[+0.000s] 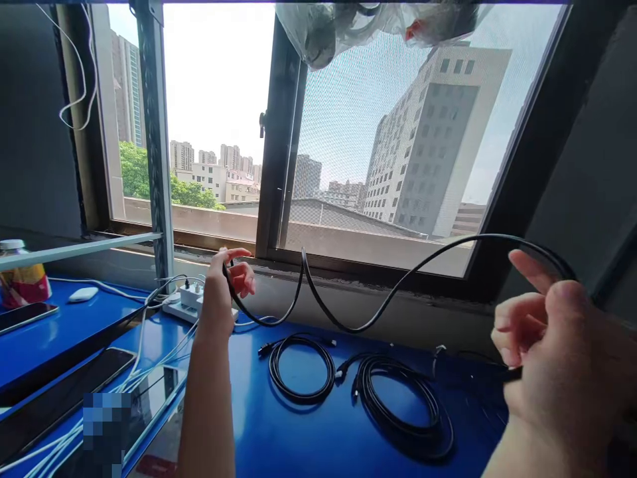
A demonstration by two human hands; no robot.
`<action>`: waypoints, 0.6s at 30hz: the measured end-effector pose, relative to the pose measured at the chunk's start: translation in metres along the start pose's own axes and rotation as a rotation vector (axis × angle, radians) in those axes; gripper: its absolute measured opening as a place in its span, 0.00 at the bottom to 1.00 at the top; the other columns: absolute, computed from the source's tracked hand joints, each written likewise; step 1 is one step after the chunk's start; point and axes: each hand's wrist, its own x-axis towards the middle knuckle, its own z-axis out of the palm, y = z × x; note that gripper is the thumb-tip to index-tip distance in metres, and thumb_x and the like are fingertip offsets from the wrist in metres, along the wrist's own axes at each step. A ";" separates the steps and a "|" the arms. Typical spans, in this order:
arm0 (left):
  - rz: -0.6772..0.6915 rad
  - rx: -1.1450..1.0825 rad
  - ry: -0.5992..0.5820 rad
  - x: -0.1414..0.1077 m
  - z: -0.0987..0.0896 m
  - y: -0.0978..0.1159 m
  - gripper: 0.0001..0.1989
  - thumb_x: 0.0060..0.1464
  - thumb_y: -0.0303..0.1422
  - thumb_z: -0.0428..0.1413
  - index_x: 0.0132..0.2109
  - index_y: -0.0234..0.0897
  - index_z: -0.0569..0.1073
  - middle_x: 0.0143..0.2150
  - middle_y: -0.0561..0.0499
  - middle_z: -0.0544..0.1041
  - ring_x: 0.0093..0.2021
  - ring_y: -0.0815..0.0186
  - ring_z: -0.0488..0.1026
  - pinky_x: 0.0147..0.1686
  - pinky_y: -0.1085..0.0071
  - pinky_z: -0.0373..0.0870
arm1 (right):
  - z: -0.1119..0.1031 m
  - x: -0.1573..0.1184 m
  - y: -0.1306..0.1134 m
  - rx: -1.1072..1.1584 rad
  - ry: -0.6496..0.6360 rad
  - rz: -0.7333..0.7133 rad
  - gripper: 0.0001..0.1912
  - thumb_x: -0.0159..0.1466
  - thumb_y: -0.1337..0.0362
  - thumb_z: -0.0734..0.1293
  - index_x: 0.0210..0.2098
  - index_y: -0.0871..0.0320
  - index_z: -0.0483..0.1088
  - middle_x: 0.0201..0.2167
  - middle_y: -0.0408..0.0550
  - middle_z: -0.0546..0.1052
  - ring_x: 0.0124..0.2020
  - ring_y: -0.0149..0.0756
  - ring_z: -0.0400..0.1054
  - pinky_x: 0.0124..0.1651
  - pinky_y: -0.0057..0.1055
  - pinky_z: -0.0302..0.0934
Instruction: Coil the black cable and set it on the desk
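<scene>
The cable (358,329) hangs in loose waves between both hands, above and behind the small coil (304,399) on the bench (259,431). The left hand (215,292), to the coil's left, has its grip loosely closed on one part; the right hand (562,345), well to the coil's right, pinches the other under the thumb. The large coil (365,392) lies just right of the small one. The cable looks light and bendy, yet springy enough to arch and twist; it is best held by the jacket, with fingertips, without sharp kinks.
</scene>
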 end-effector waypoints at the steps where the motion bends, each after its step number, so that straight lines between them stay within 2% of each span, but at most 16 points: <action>1: -0.044 0.098 -0.065 -0.005 0.000 0.002 0.17 0.59 0.36 0.43 0.28 0.37 0.71 0.13 0.54 0.64 0.13 0.70 0.62 0.14 0.75 0.57 | 0.002 -0.002 0.003 -0.029 -0.037 -0.066 0.18 0.55 0.48 0.65 0.33 0.55 0.75 0.10 0.37 0.61 0.08 0.24 0.46 0.14 0.29 0.34; 3: -0.097 0.255 -0.212 -0.015 0.001 0.004 0.13 0.57 0.35 0.49 0.30 0.36 0.74 0.18 0.49 0.72 0.20 0.67 0.70 0.18 0.75 0.63 | 0.008 -0.009 0.007 -0.058 -0.094 -0.160 0.18 0.58 0.48 0.64 0.37 0.54 0.76 0.10 0.36 0.61 0.09 0.25 0.48 0.14 0.28 0.37; 7: -0.025 0.366 -0.483 -0.028 0.006 0.003 0.09 0.51 0.33 0.57 0.25 0.36 0.77 0.29 0.46 0.78 0.32 0.65 0.74 0.25 0.77 0.67 | 0.021 -0.025 0.006 -0.051 -0.153 -0.219 0.11 0.58 0.54 0.68 0.36 0.51 0.77 0.09 0.35 0.61 0.09 0.24 0.49 0.13 0.26 0.42; 11: -0.003 0.319 -0.740 -0.029 0.019 -0.006 0.12 0.52 0.37 0.55 0.26 0.37 0.79 0.28 0.46 0.79 0.31 0.64 0.75 0.31 0.72 0.70 | 0.026 -0.029 0.006 -0.069 -0.283 -0.300 0.08 0.58 0.56 0.68 0.33 0.51 0.78 0.09 0.35 0.63 0.08 0.23 0.51 0.12 0.24 0.45; 13: 0.014 0.313 -0.800 -0.027 0.025 -0.012 0.15 0.53 0.40 0.54 0.26 0.37 0.79 0.29 0.46 0.79 0.32 0.63 0.75 0.34 0.70 0.70 | 0.026 -0.026 0.009 -0.146 -0.402 -0.321 0.10 0.59 0.56 0.67 0.34 0.52 0.78 0.10 0.36 0.65 0.09 0.22 0.53 0.12 0.23 0.46; 18: 0.113 0.278 -0.794 -0.025 0.032 -0.019 0.18 0.55 0.44 0.49 0.34 0.38 0.79 0.35 0.47 0.80 0.39 0.66 0.75 0.38 0.74 0.67 | 0.033 -0.021 0.013 -0.255 -0.632 -0.256 0.20 0.62 0.50 0.62 0.30 0.57 0.78 0.13 0.39 0.68 0.10 0.22 0.53 0.13 0.22 0.48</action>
